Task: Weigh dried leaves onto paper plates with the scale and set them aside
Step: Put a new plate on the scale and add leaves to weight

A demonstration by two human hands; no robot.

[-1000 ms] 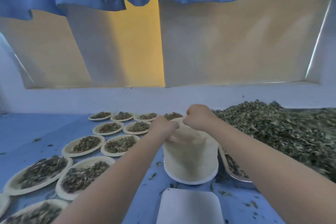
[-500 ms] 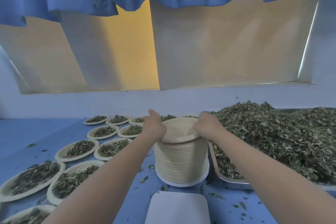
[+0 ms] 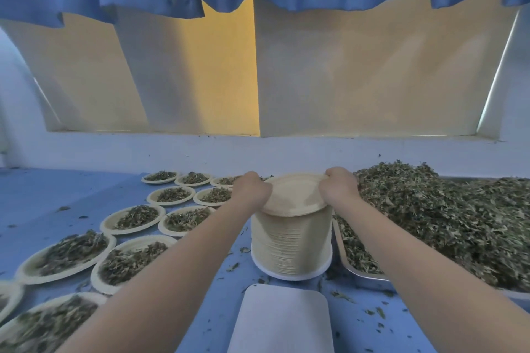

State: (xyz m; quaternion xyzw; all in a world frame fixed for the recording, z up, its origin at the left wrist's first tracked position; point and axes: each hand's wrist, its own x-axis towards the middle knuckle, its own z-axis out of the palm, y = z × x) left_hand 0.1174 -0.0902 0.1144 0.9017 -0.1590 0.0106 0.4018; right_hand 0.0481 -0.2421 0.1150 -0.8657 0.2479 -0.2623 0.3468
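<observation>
Dried leaves (image 3: 447,215) heap in the metal tray (image 3: 370,281) at 3 o'clock. Both hands, left hand (image 3: 251,190) and right hand (image 3: 339,188), pinch the top paper plate (image 3: 294,195) off the stack (image 3: 291,243); filled plates (image 3: 132,218) lie at 9 o'clock.

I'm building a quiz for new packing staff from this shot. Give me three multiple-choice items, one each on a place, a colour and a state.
1. Where is the heap of dried leaves?
A. right of the plate stack
B. left of it
C. on the scale

2. What colour is the table?
A. red
B. blue
C. black

3. How is the top plate held?
A. by no hand
B. by the left hand only
C. by both hands, tilted

Answers: 1 A, the heap fills the metal tray to the right. 2 B, its surface shows blue. 3 C, left hand and right hand grip opposite rims.
</observation>
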